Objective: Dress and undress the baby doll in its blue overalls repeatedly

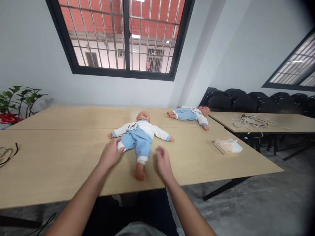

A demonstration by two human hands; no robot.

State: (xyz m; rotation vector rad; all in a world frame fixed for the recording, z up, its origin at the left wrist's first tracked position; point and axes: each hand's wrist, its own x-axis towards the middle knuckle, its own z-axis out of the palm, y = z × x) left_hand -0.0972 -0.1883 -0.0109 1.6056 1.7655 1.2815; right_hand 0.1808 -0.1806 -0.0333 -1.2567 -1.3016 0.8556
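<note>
A baby doll [139, 134] in a white top and light blue trousers lies on its back on the wooden table [61, 157], arms spread, feet toward me. My left hand [111, 153] is closed around the doll's leg on the left side, near the white cuff. The doll's other leg points at me with its bare foot [140, 172] near the table's edge. Just right of that foot, my right hand [162, 164] hovers with its fingers apart and slightly curled, holding nothing.
A second doll [190, 114] lies farther back on the right. A pack of tissues [227, 146] rests near the table's right edge. Cables [253, 122] lie on a neighbouring table, with black chairs [246, 101] behind. A potted plant [17, 101] stands at the left.
</note>
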